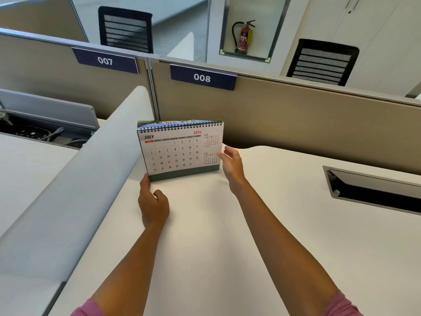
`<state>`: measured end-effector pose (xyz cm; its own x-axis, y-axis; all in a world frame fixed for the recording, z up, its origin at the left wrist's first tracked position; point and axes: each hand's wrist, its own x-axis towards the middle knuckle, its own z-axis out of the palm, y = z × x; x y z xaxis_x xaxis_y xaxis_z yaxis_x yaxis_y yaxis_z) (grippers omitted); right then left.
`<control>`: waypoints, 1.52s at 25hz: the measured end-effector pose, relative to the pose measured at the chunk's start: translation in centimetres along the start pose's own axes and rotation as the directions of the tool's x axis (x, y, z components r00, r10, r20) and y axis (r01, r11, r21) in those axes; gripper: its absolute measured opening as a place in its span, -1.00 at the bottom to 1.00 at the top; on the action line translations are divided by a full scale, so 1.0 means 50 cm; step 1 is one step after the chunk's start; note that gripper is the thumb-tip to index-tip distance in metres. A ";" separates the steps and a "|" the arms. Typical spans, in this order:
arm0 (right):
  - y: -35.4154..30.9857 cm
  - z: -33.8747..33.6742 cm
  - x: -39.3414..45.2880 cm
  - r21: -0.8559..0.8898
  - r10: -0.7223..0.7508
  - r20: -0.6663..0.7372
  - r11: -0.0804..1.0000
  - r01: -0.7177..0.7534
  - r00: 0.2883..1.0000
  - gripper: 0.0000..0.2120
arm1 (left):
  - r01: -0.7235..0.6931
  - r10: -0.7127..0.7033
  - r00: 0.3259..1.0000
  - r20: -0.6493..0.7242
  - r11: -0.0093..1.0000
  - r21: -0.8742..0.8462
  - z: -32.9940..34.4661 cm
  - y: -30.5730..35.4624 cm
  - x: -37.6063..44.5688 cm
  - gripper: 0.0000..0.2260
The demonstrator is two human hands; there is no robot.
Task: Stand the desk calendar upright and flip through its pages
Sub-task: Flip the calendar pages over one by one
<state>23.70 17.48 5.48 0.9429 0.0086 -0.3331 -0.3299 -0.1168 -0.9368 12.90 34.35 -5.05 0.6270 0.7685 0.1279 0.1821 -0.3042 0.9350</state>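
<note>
Calendar [180,151] upright on desk [262,224], L hand [153,204] at base corner, R hand [231,166] loose beside

The desk calendar [181,150] shows a white July page with black dates, red Sundays, a red 2026, black spiral binding and a dark green base. The desk [227,236] is plain white. The far partition [296,115] is beige, with navy labels [202,77] numbered in white. Both sleeves [341,305] are pink.
</note>
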 end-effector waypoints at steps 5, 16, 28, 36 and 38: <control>0.032 0.016 -0.029 -0.036 -0.025 0.010 0.999 0.025 1.000 -0.61 | -0.001 0.001 1.000 0.006 1.000 -0.012 -0.002 0.001 -0.001 -0.41; 0.055 -0.007 -0.043 -0.009 -0.117 -0.180 0.993 0.117 0.977 -0.76 | 0.000 0.000 1.000 0.009 1.000 -0.018 -0.004 0.003 -0.001 -0.42; 0.028 -0.027 -0.072 0.470 -0.037 0.172 0.882 -0.049 0.984 -0.90 | -0.013 0.015 0.999 0.039 0.999 -0.030 -0.009 0.005 -0.004 -0.49; -0.031 -0.035 -0.102 0.701 -0.138 0.350 0.695 -0.161 0.926 -0.57 | -0.005 0.003 1.000 0.030 0.996 0.091 -0.008 0.003 -0.005 -0.57; -0.045 -0.035 -0.108 0.725 -0.166 0.376 0.666 -0.178 0.912 -0.43 | 0.001 -0.003 1.000 0.025 0.996 0.090 -0.008 0.005 -0.006 -0.54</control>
<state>19.44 15.98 9.59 0.8965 0.4008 -0.1889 -0.4216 0.6403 -0.6422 12.47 34.27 -4.74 0.6448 0.7553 0.1170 0.2497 -0.3529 0.9017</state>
